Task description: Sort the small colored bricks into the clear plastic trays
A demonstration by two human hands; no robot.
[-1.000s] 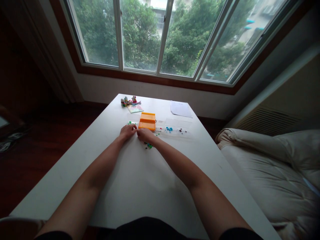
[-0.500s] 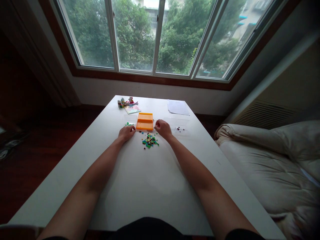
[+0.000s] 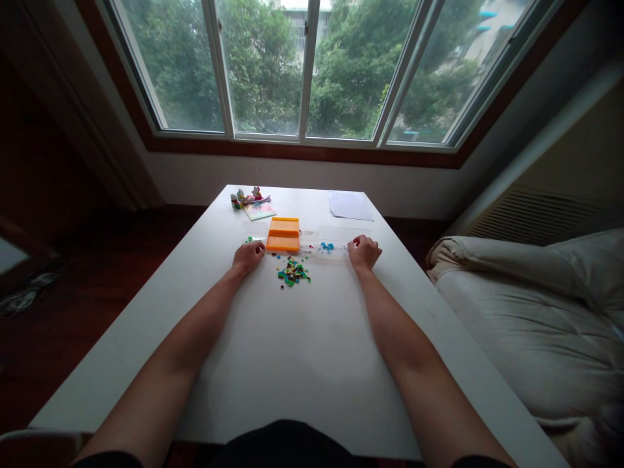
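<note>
A small heap of tiny coloured bricks [image 3: 293,272] lies on the white table [image 3: 292,364], just in front of an orange plastic tray [image 3: 283,234]. My left hand [image 3: 247,255] rests on the table left of the heap, fingers curled, fingertips near a few green bits [image 3: 250,240]. My right hand [image 3: 363,251] is curled at the right, its fingers on a clear plastic bag [image 3: 336,242] that holds some blue and dark pieces. What the fingers pinch is too small to make out.
At the table's far left stand small built figures [image 3: 245,195] beside a pastel booklet [image 3: 260,210]. A white sheet of paper [image 3: 348,205] lies at the far right. A padded white sofa [image 3: 526,312] flanks the table on the right; windows are beyond.
My right hand has moved from beside my left hand out to the right, onto the clear bag. The heap of bricks it covered now shows. My left hand has stayed put.
</note>
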